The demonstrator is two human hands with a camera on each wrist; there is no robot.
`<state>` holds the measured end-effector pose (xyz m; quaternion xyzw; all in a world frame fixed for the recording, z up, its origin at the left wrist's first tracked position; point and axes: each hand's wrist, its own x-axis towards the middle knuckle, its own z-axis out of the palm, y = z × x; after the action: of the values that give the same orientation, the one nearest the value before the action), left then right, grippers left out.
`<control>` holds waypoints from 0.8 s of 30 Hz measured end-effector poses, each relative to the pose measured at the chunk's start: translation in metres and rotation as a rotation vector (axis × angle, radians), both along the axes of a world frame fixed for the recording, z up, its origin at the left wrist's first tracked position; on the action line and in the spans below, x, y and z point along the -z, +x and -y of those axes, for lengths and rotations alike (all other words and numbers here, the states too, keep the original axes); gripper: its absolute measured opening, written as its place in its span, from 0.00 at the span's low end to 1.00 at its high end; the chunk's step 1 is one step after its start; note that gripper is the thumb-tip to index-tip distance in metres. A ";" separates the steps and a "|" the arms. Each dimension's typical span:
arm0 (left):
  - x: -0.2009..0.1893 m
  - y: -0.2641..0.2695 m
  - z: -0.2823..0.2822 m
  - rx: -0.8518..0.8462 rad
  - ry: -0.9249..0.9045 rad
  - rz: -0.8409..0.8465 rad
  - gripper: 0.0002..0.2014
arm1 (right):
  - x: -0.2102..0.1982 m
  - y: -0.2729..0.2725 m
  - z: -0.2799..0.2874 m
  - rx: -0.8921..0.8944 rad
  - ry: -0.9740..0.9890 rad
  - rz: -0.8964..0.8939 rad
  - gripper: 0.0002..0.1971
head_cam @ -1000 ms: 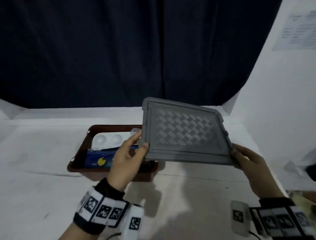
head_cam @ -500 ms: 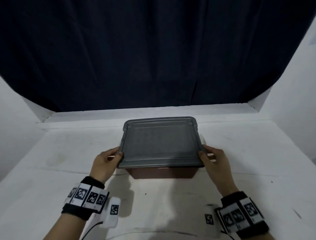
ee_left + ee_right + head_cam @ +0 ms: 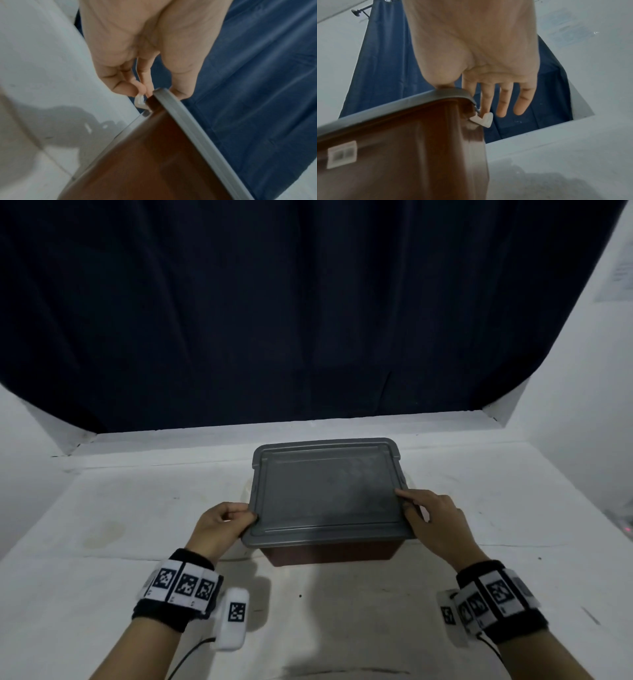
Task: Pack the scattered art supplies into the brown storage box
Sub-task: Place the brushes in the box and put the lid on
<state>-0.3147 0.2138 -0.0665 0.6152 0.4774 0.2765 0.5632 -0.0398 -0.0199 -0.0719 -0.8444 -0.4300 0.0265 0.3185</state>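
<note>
The brown storage box (image 3: 329, 553) stands mid-table with its grey lid (image 3: 325, 491) lying flat on top, so the contents are hidden. My left hand (image 3: 239, 517) pinches the lid's front left corner, thumb on top. In the left wrist view its curled fingers (image 3: 130, 86) touch a white latch (image 3: 139, 101) under the lid rim (image 3: 188, 121). My right hand (image 3: 411, 499) holds the lid's right edge with the thumb on top. In the right wrist view its index finger sits at the other white latch (image 3: 483, 120) beside the box wall (image 3: 402, 148); the other fingers (image 3: 503, 102) hang straight.
A white table (image 3: 137, 525) stretches to both sides and in front of the box. A dark blue curtain (image 3: 308, 320) hangs behind it, with white walls (image 3: 565, 422) left and right. A small white label (image 3: 341, 154) is stuck on the box's front.
A second ago both hands held the lid tilted in the air to the right of the uncovered box. It has since come down flat onto the box, with my hands at its two sides.
</note>
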 end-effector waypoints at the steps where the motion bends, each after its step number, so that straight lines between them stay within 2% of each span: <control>1: 0.003 -0.001 0.000 -0.003 -0.046 0.020 0.12 | -0.004 -0.003 0.001 0.029 -0.005 0.017 0.14; 4: 0.006 0.001 0.001 -0.035 -0.217 0.140 0.19 | -0.003 -0.001 -0.009 0.082 0.095 -0.038 0.09; 6: 0.006 0.004 0.001 -0.056 -0.321 0.220 0.22 | 0.001 0.003 -0.023 0.081 0.195 -0.161 0.05; 8: 0.004 0.010 -0.001 -0.047 -0.323 0.224 0.22 | -0.003 0.007 -0.035 0.117 0.263 -0.343 0.04; 10: 0.001 0.015 -0.003 -0.042 -0.265 0.176 0.19 | -0.009 0.012 -0.042 0.157 0.276 -0.580 0.11; 11: -0.001 0.017 -0.005 -0.035 -0.257 0.169 0.19 | -0.012 0.015 -0.044 0.147 0.251 -0.637 0.13; 13: 0.000 0.019 -0.012 0.012 -0.309 0.198 0.24 | -0.016 0.020 -0.048 0.100 0.210 -0.615 0.10; 15: 0.002 0.019 -0.017 0.072 -0.377 0.214 0.30 | -0.015 0.023 -0.050 0.075 0.151 -0.467 0.07; 17: 0.003 0.020 -0.018 0.059 -0.369 0.233 0.23 | -0.010 0.021 -0.050 0.068 0.101 -0.348 0.07; 19: 0.002 0.023 -0.016 0.001 -0.304 0.238 0.17 | -0.009 0.020 -0.048 0.048 0.081 -0.304 0.07; 24: 0.003 0.025 -0.014 -0.066 -0.018 0.107 0.20 | -0.012 0.030 -0.048 0.035 0.029 -0.284 0.10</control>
<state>-0.2896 0.2276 -0.0694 0.5783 0.4693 0.3231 0.5839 -0.0100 0.0279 -0.0600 -0.8349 -0.3661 0.1337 0.3887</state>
